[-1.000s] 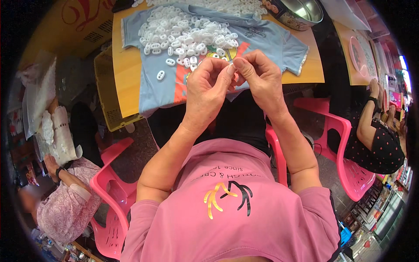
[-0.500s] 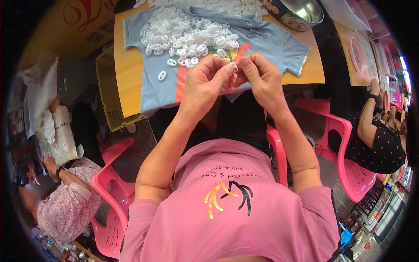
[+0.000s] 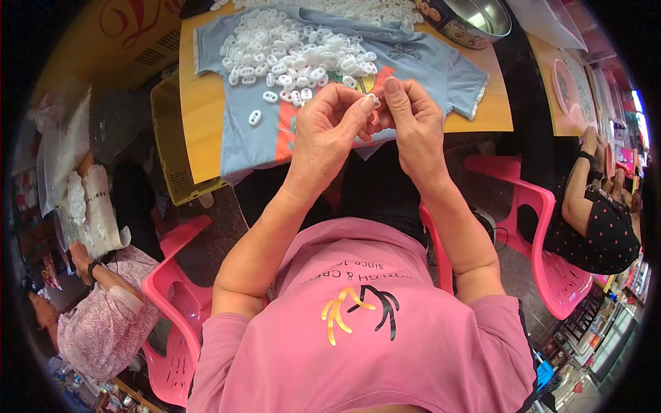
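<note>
Above the front edge of the table, my left hand (image 3: 323,131) is closed, pinching a small white plastic piece (image 3: 372,101) between thumb and forefinger. Right beside it is my right hand (image 3: 418,131), with curled fingers and the thumb pointing up; whatever its fingertips hold is hidden. Beyond both hands, a heap of white oval plastic pieces with two holes (image 3: 292,51) lies on a light blue T-shirt (image 3: 248,148). One loose white piece (image 3: 255,118) sits apart on the shirt, left of my hands.
The shirt covers much of a yellow wooden table (image 3: 203,138). A round metal tin (image 3: 475,24) stands at the far right. Pink chairs (image 3: 175,296) flank me. One person (image 3: 110,310) sits at left, another (image 3: 595,220) at right beside a second table. A yellow crate (image 3: 175,148) is below the table's left edge.
My right thumb has lifted and straightened away from the white piece. My left hand keeps its pinch and has shifted very slightly.
</note>
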Tool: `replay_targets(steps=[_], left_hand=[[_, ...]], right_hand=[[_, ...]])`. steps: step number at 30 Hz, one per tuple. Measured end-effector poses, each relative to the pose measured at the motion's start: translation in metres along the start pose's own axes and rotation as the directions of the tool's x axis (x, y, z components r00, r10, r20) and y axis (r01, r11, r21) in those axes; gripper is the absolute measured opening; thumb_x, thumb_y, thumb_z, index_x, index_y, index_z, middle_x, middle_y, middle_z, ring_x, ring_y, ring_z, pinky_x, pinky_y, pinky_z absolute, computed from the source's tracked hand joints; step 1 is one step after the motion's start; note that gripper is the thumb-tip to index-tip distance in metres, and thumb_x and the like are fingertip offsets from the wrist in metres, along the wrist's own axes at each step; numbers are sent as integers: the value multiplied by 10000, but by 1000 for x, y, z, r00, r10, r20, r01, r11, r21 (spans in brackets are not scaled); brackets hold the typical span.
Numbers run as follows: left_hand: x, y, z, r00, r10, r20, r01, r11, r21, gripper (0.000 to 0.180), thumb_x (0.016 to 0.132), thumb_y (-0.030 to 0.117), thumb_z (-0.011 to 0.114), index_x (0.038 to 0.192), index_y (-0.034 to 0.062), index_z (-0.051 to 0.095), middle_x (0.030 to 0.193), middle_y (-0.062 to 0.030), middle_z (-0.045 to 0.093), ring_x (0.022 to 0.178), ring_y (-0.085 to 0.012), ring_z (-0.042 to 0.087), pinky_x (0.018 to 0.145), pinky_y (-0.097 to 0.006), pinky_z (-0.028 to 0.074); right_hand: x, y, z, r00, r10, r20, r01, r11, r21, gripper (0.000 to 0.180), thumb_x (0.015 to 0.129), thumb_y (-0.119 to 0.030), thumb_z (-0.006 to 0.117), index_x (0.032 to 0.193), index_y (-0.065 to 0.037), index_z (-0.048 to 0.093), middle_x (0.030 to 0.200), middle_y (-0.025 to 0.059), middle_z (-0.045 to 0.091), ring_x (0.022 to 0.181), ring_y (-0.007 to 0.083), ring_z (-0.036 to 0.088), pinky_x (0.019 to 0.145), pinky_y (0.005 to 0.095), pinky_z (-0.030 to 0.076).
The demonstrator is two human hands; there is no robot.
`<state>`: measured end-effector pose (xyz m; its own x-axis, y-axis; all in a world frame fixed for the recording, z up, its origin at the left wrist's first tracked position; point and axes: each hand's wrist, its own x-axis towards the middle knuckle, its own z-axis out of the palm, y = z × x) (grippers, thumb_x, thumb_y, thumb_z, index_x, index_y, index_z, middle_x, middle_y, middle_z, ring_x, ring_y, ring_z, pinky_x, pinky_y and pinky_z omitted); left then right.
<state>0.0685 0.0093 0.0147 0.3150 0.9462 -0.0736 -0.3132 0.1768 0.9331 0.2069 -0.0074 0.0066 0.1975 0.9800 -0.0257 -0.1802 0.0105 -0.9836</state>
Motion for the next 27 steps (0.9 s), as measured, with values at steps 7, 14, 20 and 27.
replay_targets(steps=[7,14,20,27], left_hand=[[-1,-3,3,999,23,-42,-23,1000,-7,160,930,141,633,902,-11,592,779,-49,656,673,-83,615,598,-220,506],[-2,-2,5,998,32,-55,-32,999,1,150,932,137,630,911,-6,592,791,-48,663,692,-80,626,607,-214,510],[-2,-1,5,997,46,-63,-43,998,41,146,932,130,628,910,-9,589,796,-45,663,714,-79,636,615,-212,515],[-4,-2,9,993,70,-95,-68,997,24,127,929,98,622,891,-13,573,793,-52,663,725,-80,640,626,-220,520]], right_hand=[[-3,1,5,999,-40,-35,39,999,-20,294,975,-279,578,847,-14,597,728,0,596,596,40,510,521,191,427],[-2,0,7,998,-34,-44,34,999,-8,308,979,-287,570,841,-12,594,725,-4,594,607,35,504,524,192,420],[-3,-2,9,998,-22,-52,22,1000,1,304,979,-285,571,842,-14,592,726,-5,592,622,34,509,533,192,426],[-6,-2,12,994,-77,-77,71,994,-85,278,978,-271,575,855,-23,597,714,-14,580,623,35,498,547,193,418]])
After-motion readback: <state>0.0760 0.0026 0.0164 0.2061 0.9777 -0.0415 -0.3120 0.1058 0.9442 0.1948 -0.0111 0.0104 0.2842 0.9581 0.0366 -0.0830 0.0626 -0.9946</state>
